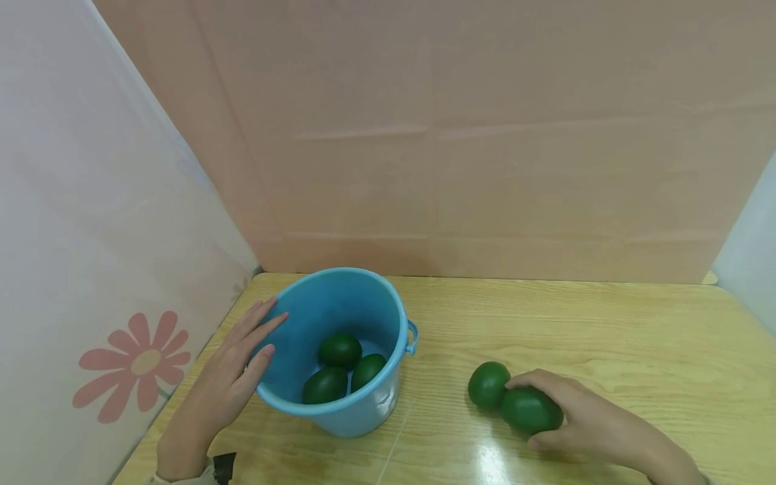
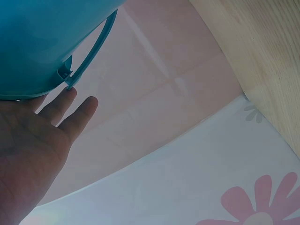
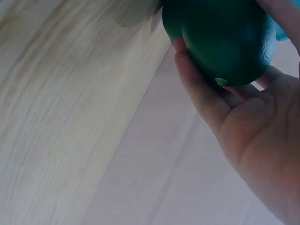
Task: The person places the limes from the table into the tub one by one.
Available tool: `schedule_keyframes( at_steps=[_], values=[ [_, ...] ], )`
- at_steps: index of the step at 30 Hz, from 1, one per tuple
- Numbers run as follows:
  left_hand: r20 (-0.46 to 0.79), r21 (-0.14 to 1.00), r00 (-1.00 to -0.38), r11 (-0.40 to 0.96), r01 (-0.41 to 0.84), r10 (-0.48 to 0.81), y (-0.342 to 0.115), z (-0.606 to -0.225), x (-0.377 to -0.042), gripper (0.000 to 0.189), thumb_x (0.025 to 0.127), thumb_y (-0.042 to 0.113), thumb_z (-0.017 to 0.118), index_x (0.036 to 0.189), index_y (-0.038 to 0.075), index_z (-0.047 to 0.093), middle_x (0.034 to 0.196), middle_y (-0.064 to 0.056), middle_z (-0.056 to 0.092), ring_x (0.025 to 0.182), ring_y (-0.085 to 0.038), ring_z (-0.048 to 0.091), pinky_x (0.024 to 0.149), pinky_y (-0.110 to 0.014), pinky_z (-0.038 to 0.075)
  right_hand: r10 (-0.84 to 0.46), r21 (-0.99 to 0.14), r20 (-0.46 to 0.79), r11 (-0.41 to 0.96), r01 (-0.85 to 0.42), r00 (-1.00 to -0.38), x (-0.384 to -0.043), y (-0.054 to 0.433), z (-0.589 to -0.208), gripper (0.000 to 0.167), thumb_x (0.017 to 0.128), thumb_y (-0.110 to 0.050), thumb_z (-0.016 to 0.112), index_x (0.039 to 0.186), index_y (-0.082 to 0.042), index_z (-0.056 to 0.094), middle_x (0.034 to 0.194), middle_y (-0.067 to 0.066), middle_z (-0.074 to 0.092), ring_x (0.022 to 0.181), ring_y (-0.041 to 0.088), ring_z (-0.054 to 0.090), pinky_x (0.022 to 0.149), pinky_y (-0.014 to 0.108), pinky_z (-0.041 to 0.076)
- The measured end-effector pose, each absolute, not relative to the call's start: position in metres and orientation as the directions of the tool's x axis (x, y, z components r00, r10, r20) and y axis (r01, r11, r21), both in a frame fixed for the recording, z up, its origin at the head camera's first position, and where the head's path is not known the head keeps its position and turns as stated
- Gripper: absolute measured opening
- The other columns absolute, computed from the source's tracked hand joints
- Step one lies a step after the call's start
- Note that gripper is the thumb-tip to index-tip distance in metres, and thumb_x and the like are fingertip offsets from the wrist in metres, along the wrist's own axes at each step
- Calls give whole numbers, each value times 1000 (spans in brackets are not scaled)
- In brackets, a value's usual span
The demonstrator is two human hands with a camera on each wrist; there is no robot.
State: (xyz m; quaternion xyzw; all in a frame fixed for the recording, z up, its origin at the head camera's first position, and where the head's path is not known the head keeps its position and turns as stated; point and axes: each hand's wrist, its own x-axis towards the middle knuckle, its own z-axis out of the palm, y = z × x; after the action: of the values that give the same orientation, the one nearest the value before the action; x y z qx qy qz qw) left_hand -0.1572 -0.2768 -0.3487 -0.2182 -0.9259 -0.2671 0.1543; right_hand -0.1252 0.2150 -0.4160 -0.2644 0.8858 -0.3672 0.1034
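Note:
A blue bucket (image 1: 339, 412) stands on the table with three dark green avocados inside, one of them an avocado (image 1: 325, 386) near its front wall. My left hand (image 1: 227, 374) lies against the bucket's left rim, fingers fairly straight; in the left wrist view its fingertips come up beside the bucket's handle (image 2: 96, 51). Right of the bucket, my right hand (image 1: 578, 417) holds an avocado (image 1: 531, 410) between thumb and fingers. The right wrist view shows this held avocado (image 3: 227, 42) with its pale stem end. Another avocado (image 1: 488, 385) sits right against it on the left.
The wooden table (image 1: 667, 337) extends to the right. A beige-pink sheet (image 1: 485, 168) hangs upright behind it. On the left rises a white sheet (image 1: 109, 222) with a pink flower print, close to my left arm. A pale panel (image 1: 754, 249) borders the right side.

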Motion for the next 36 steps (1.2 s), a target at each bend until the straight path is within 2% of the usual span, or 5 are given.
schedule_keyframes(
  at_steps=[10,17,29,36],
  values=[
    [401,432,-858,759,487,322,-277,-349,-157,44,103,16,48,146,19,50,162,-4,32,153,-29,18,101,-76,33,-552,-712,58,561,-423,-832,-123,217,-412,59,83,-38,79,133,-25,52,123,-3,62,103,-3,57,77,20,53],
    [389,426,-865,770,475,318,-277,-349,-157,44,102,15,49,146,19,50,162,-4,31,153,-33,18,100,-77,34,-553,-695,111,551,-462,-826,-120,217,-410,57,84,-35,78,134,-26,52,122,-7,63,104,-3,58,78,20,53],
    [397,433,-860,760,484,321,-278,-351,-158,45,102,14,49,147,20,50,163,-2,31,154,-30,17,100,-77,34,-571,-668,208,510,-542,-794,-123,212,-406,58,84,-34,78,135,-22,52,125,-8,63,107,-2,60,81,20,54],
    [392,443,-861,753,486,325,-278,-351,-159,45,102,13,48,147,19,50,163,-3,30,154,-27,15,101,-77,32,-535,-648,268,515,-561,-801,-119,204,-400,62,82,-28,80,136,-22,52,129,-9,62,108,-1,60,81,20,53]
  ],
)
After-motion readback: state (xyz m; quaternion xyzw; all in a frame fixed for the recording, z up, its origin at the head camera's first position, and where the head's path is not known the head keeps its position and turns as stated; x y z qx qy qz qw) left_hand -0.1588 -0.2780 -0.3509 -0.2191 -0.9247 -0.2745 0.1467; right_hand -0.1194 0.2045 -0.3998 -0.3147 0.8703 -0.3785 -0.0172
